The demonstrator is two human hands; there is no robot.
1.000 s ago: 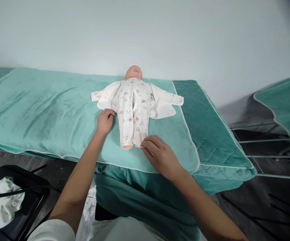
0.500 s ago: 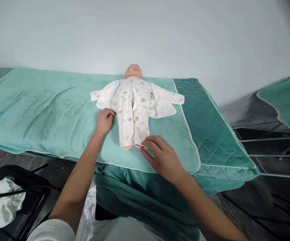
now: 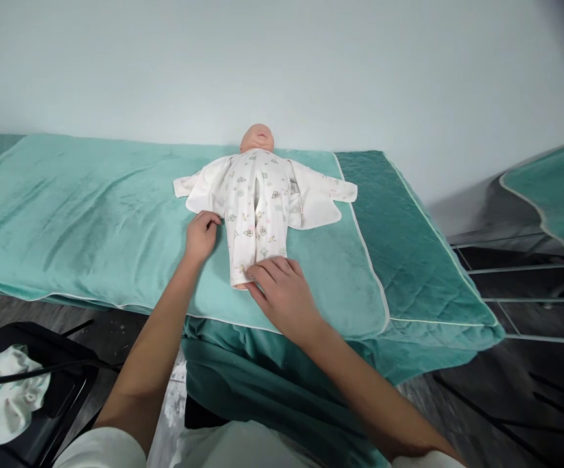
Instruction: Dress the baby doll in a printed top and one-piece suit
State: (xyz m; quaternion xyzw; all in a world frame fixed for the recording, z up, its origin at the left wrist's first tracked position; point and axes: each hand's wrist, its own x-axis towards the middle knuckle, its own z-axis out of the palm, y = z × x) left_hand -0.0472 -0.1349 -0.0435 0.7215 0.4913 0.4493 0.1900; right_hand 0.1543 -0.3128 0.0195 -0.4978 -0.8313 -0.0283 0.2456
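Observation:
A baby doll [image 3: 257,138] lies on its back on the bed, its head toward the wall. It wears white printed baby trousers [image 3: 243,227] pulled high over its front, and a white baby shirt [image 3: 311,201] spread out to both sides, sleeves outstretched. My right hand [image 3: 284,296] is at the bottom of the trouser legs, fingers over the cuff and thumb below, closed on the cloth; it covers one foot end. Beside the doll's hip, my left hand [image 3: 201,237] rests on the blanket with fingers loosely curled, close to the shirt's lower edge.
A light green blanket [image 3: 91,195] covers most of the bed, over a darker quilted cover [image 3: 409,260]. At lower left, a black chair [image 3: 62,390] holds a crumpled printed cloth [image 3: 9,390]. Another green-covered piece [image 3: 559,188] and metal bars [image 3: 520,270] stand on the right.
My right hand has moved left along the trouser cuffs, from the right leg's outer edge to between the two legs. My left hand stays where it was.

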